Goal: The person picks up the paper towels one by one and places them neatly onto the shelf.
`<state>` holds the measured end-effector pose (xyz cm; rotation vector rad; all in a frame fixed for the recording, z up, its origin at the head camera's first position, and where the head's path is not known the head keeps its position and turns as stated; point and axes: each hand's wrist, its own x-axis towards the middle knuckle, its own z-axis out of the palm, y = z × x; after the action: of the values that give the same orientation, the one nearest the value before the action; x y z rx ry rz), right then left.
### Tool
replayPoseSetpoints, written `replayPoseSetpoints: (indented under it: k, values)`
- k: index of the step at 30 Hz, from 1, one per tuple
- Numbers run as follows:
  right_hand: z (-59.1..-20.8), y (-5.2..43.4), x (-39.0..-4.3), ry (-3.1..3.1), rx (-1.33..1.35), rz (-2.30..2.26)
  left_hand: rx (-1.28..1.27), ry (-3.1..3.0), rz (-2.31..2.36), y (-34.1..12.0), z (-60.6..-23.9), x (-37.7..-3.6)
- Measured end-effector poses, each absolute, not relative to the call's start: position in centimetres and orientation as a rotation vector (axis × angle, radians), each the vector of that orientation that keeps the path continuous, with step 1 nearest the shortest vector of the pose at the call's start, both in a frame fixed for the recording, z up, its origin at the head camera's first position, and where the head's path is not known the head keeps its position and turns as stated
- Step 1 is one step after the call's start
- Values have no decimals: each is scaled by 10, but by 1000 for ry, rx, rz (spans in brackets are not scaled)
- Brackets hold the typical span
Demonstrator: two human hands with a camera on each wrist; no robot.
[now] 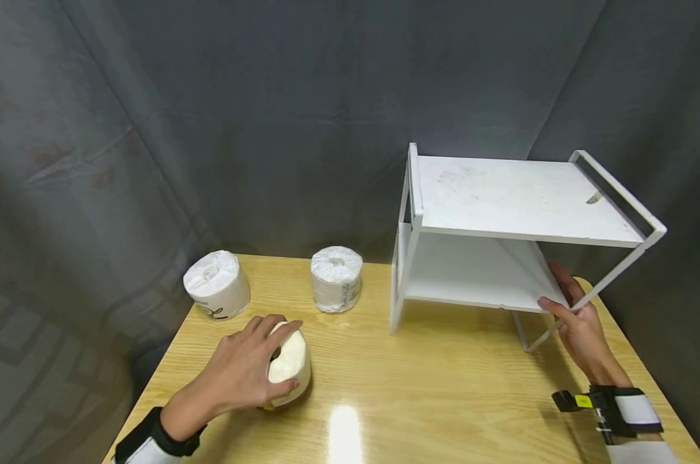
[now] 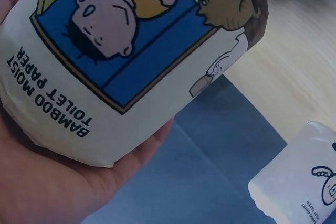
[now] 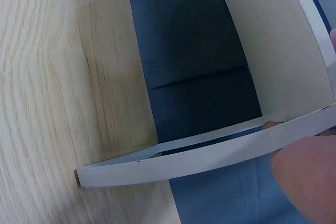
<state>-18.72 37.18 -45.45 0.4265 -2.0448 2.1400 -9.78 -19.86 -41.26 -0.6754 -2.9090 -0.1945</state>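
Observation:
My left hand (image 1: 236,372) grips a toilet paper roll (image 1: 292,368) in a cream wrapper, its thumb and fingers spread round the sides, at the table's left front. A colourful cartoon and the words "bamboo moist toilet paper" cover the roll's wrapper (image 2: 105,95) in the left wrist view. On the right, my right hand (image 1: 584,335) holds a white two-tier rack (image 1: 518,200) at the right end of its lower shelf (image 1: 472,270), next to the slanted side frame. The right wrist view shows a thumb (image 3: 304,171) against the white frame bar (image 3: 210,156); most of that hand is hidden.
Two white-wrapped toilet paper rolls stand near the back edge of the wooden table (image 1: 419,380): one at the back left corner (image 1: 219,290), one further right (image 1: 336,283). Grey cloth (image 1: 327,116) hangs behind the table. A mark shows on the rack's top shelf.

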Motion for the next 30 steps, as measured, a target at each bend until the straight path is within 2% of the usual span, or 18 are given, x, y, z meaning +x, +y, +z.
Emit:
replayPoseSetpoints:
  k: [23,30]
  values:
    - [-454,372,-190,-2034,435,2145,-746,-2877,-214,-201,-372,-110]
    - [-453,372,-189,-2026,404,2159,-768,-2884,-222,-199,-349,-120]
